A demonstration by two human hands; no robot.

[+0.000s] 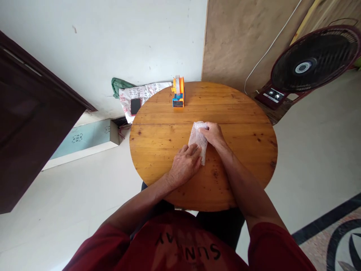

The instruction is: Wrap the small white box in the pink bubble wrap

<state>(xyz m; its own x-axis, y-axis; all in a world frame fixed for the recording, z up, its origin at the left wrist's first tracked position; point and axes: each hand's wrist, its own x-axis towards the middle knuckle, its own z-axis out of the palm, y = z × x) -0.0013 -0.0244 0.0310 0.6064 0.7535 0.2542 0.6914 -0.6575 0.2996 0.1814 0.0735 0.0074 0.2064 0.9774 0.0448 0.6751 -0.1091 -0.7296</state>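
A small sheet of bubble wrap [199,140], folded into a narrow whitish translucent packet, lies on the round wooden table [158,150]. My right hand [214,134] pinches its upper right edge between thumb and fingers. At the lower left part, my left hand [186,162] has its bent fingers closed over the wrap and pressing it down. Whether anything lies inside the packet cannot be made out. Beyond it, near the table's far edge, stands an orange and blue tape dispenser [178,92] with a roll of tape; neither hand touches it.
A dark phone [135,106] rests on a printed white sack [124,96] left of the table, with a green bag [120,86] behind. An electric fan [313,60] stands at the right, and a white cable [270,47] runs down the wall. A dark door [31,113] is at the left.
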